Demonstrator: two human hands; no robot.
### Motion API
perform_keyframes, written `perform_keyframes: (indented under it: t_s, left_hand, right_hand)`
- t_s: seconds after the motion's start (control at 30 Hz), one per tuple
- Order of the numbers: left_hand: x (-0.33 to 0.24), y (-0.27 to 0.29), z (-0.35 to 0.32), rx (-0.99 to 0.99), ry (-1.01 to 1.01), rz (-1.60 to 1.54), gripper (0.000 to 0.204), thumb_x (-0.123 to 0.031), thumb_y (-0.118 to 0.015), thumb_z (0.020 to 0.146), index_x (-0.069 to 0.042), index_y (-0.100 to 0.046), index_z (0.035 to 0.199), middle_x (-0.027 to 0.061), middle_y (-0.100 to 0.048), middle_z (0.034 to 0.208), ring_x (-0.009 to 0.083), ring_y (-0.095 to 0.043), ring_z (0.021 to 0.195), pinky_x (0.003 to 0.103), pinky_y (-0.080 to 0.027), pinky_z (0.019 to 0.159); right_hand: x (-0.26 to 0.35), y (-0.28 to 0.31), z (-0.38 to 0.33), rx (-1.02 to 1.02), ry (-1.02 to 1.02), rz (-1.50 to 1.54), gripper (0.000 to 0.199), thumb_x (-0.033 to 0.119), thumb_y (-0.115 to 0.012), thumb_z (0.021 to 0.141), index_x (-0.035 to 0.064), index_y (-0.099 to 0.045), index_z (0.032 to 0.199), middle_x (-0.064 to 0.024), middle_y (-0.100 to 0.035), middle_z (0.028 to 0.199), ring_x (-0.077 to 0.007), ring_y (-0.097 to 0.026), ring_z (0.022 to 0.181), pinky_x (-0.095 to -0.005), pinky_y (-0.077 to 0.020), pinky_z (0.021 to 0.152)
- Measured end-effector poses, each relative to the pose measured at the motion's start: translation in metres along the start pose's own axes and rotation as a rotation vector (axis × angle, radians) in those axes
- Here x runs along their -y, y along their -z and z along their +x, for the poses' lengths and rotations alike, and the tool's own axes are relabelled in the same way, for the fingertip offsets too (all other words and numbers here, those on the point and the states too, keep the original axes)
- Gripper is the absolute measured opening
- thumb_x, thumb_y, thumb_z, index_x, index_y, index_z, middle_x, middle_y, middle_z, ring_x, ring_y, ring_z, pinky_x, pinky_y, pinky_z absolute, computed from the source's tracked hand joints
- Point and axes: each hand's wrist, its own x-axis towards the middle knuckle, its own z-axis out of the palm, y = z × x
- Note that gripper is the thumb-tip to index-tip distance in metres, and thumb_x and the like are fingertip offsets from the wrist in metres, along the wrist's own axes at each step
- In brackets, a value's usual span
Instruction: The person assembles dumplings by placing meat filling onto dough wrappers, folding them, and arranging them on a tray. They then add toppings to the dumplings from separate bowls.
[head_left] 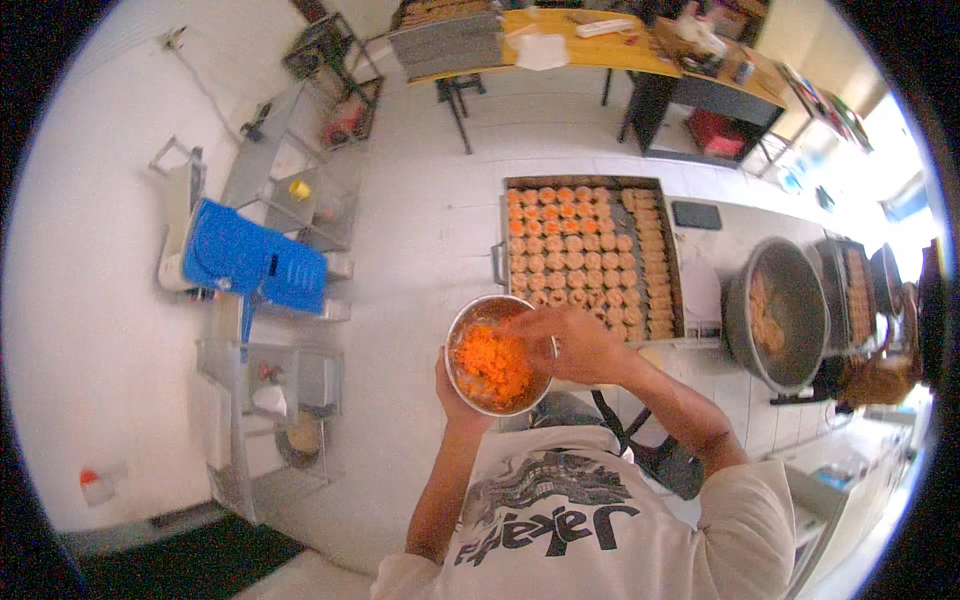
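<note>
My left hand [457, 398] grips a round metal bowl [452, 372] from its left and lower side, and most of its fingers are hidden beneath. Inside lies a loose heap of bright orange grated carrot [492, 362]. My right hand [572, 343] reaches over the right rim, its fingers drawn together at the edge of the carrot; the fingertips are blurred. Just beyond the bowl is a large metal tray [624, 262] packed with rows of small round beige pieces [573, 260]. Orange topping covers the pieces in the far rows, while those in the nearer rows look plain.
Right of the tray stand a deep grey basin [742, 325] with some beige mixture inside and another tray [852, 290]. A dark flat object [696, 214] lies beside the tray. A yellow-topped table [560, 28] is at the back; a blue plastic chair [240, 255] and shelves are left.
</note>
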Motion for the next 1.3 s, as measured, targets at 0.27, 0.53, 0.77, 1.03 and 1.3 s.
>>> perform_keyframes:
  t_s: [0.27, 0.53, 0.77, 1.03, 1.3]
  left_hand:
    - [0.014, 0.007, -0.049, -0.053, 0.157, 0.180, 0.069, -0.060, -0.038, 0.099, -0.009, -0.048, 0.145, 0.0146, -0.052, 0.145, 0.0346, -0.050, 0.133, 0.054, -0.042, 0.111]
    - [0.043, 0.000, -0.067, -0.039, 0.264, 0.313, 0.066, -0.058, -0.040, 0.100, -0.010, -0.049, 0.144, 0.0140, -0.052, 0.144, 0.0335, -0.052, 0.132, 0.053, -0.043, 0.110]
    - [0.109, -0.030, -0.038, 0.194, 0.565, 0.266, 0.060, -0.053, -0.042, 0.101, -0.013, -0.050, 0.145, 0.0100, -0.053, 0.144, 0.0322, -0.051, 0.132, 0.054, -0.042, 0.112]
    - [0.273, -0.063, 0.003, 0.248, 0.812, 0.567, 0.062, -0.049, -0.041, 0.103, -0.005, -0.046, 0.146, 0.0156, -0.051, 0.146, 0.0325, -0.050, 0.133, 0.051, -0.043, 0.112]
    - [0.358, -0.103, 0.049, 0.179, 0.706, 0.992, 0.032, -0.012, -0.067, 0.095, -0.001, -0.060, 0.125, 0.0157, -0.070, 0.117, 0.0256, -0.070, 0.103, 0.035, -0.056, 0.084]
  right_hand:
    - [0.001, -0.040, -0.077, -0.077, -0.196, -0.017, 0.021, 0.022, -0.073, 0.080, 0.0053, -0.076, 0.092, -0.0169, -0.071, 0.112, -0.0363, -0.064, 0.105, -0.0489, -0.0503, 0.093]
    - [0.020, -0.049, -0.155, -0.434, -0.072, 0.178, 0.044, 0.029, -0.076, 0.085, 0.0067, -0.068, 0.122, -0.0164, -0.072, 0.104, -0.0308, -0.070, 0.088, -0.0445, -0.0558, 0.080]
    - [-0.008, -0.017, -0.255, -0.575, -0.777, 0.165, 0.045, 0.038, -0.065, 0.099, 0.0031, -0.064, 0.127, -0.0065, -0.067, 0.081, -0.0147, -0.059, 0.068, -0.0329, -0.0484, 0.060]
    - [-0.082, 0.033, -0.380, -0.789, -0.555, 0.303, 0.038, 0.035, -0.058, 0.101, -0.0010, -0.070, 0.106, -0.0104, -0.069, 0.075, -0.0168, -0.060, 0.068, -0.0386, -0.0520, 0.065]
    - [-0.227, 0.152, -0.571, -1.631, -0.898, 0.417, 0.037, 0.035, -0.061, 0.099, 0.0050, -0.067, 0.077, -0.0020, -0.058, 0.060, -0.0110, -0.053, 0.049, -0.0300, -0.0394, 0.044]
